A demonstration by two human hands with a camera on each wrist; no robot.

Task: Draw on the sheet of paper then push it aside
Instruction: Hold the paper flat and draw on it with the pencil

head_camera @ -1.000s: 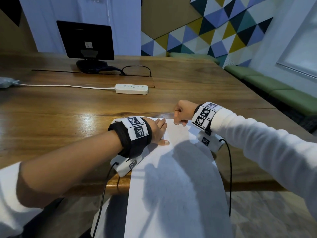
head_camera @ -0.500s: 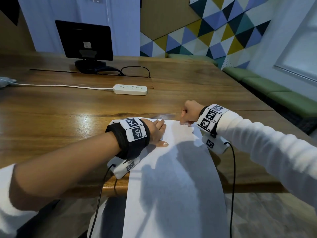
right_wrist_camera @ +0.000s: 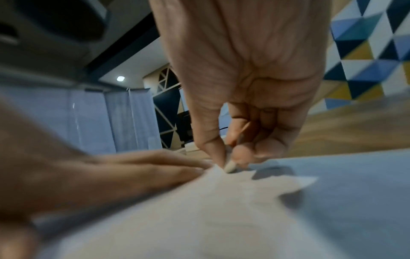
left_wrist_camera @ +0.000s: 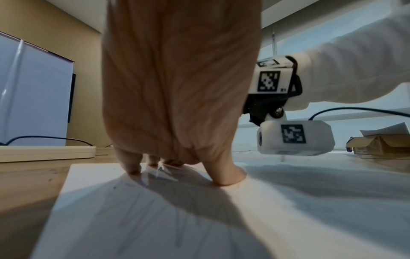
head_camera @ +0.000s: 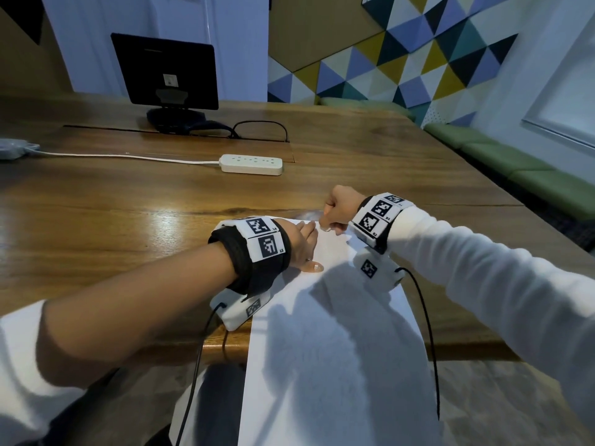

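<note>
A long white sheet of paper (head_camera: 338, 317) lies on the wooden table (head_camera: 112, 220) and hangs over its near edge. My left hand (head_camera: 302, 244) rests flat on the sheet's upper left part, fingers straight. In the left wrist view its fingertips (left_wrist_camera: 226, 177) press the paper (left_wrist_camera: 155, 219), which bears faint pencil strokes. My right hand (head_camera: 339, 207) is curled at the sheet's top edge, close to the left fingertips. The right wrist view shows it pinching a thin pen (right_wrist_camera: 229, 167) whose pale tip touches the paper (right_wrist_camera: 221, 210).
A white power strip (head_camera: 251, 164) with its cable lies behind the hands. A black monitor (head_camera: 165, 72) stands at the back. The table's near edge (head_camera: 467, 346) runs below the hands. Green benches (head_camera: 531, 175) line the right wall. A cardboard box (left_wrist_camera: 377, 145) sits far right.
My right hand with the pen went a little to the right, then came back left, closer to the left fingertips. The left hand stays flat on the sheet.
</note>
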